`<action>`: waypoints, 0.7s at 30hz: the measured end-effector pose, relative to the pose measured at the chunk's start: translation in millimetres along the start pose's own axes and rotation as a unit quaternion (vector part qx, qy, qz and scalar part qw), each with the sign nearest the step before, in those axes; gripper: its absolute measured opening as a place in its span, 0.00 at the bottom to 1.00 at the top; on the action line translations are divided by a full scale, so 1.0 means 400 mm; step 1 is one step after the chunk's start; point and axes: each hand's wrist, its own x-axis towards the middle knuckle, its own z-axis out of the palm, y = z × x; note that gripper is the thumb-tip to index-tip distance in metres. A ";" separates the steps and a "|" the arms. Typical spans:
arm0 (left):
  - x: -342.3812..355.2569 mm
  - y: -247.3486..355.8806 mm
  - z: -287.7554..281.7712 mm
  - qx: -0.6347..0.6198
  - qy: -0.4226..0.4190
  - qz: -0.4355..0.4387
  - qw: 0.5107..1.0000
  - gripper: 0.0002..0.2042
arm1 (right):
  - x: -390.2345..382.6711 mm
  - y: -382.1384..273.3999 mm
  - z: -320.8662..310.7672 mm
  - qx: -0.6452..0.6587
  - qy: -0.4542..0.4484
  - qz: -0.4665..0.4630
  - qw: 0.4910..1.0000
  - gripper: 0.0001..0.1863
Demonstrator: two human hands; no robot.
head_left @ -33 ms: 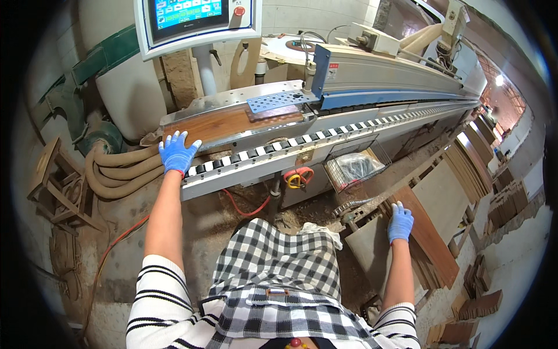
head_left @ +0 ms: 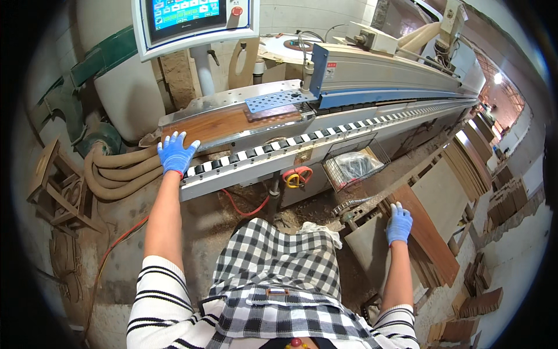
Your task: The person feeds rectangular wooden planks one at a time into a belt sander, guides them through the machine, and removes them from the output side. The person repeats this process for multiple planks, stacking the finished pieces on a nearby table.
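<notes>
My left hand (head_left: 176,153), in a blue glove, rests with spread fingers at the near left end of a brown wooden board (head_left: 212,127). That board lies on the bed of a long woodworking machine (head_left: 383,72), its far end under a blue perforated plate (head_left: 278,100). A row of black and white rollers (head_left: 267,149) runs along the machine's front. On the right, my right hand (head_left: 399,223), gloved in blue as well, has its fingers stretched out at the left edge of a reddish-brown board (head_left: 427,238). That board lies on a stack; whether the fingers press on it I cannot tell.
A control screen (head_left: 186,15) with a red button stands above the machine. Thick hoses (head_left: 122,174) and a wooden stool (head_left: 55,183) are at the left. A wire basket (head_left: 375,152) holding clear plastic hangs on the machine's front. More board stacks (head_left: 468,166) stand at the right.
</notes>
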 end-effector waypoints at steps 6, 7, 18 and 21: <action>0.007 -0.012 0.023 -0.010 0.015 0.008 1.000 0.31 | -0.176 -0.032 -0.025 0.177 0.090 0.139 0.970 0.18; 0.006 -0.008 0.023 -0.010 0.017 0.012 1.000 0.31 | -0.202 0.005 0.016 0.237 0.079 0.205 0.946 0.17; 0.007 -0.029 0.038 -0.020 0.022 0.000 1.000 0.29 | -0.321 0.287 0.104 0.740 0.165 0.578 0.301 0.27; 0.003 -0.033 0.034 -0.022 0.024 -0.005 0.999 0.29 | -0.321 0.240 0.109 0.730 0.175 0.579 0.318 0.23</action>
